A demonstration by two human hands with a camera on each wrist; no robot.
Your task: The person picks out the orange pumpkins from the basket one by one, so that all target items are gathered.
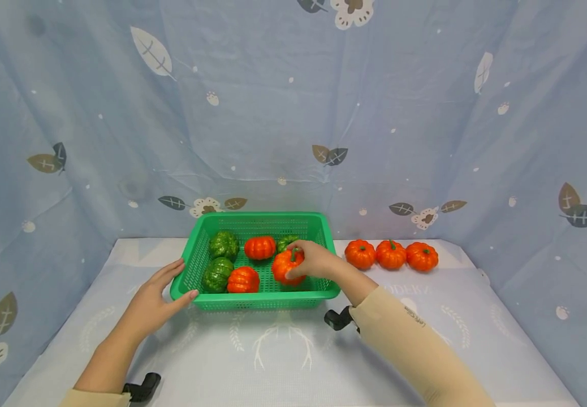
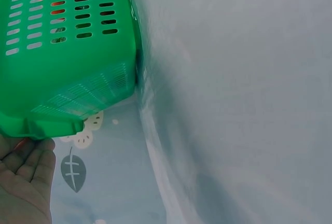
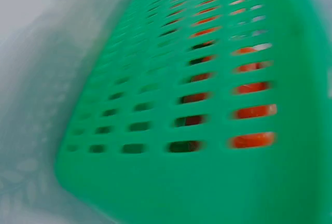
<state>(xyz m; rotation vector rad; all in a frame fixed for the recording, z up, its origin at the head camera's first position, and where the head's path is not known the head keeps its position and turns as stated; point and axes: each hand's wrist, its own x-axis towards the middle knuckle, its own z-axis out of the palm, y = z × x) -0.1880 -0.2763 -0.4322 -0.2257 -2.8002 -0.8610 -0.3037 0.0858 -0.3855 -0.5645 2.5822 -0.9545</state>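
At the basket (image 1: pixel 268 296) my straight-fingered left hand (image 1: pixel 150 305) touches, my right hand (image 1: pixel 316 260) pinches an orange pumpkin (image 1: pixel 280 267) that could slip if slick.

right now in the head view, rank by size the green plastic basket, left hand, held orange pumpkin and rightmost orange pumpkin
1. Green plastic basket
2. Left hand
3. Held orange pumpkin and rightmost orange pumpkin: about alike; the right hand covers part of the held one, so unsure
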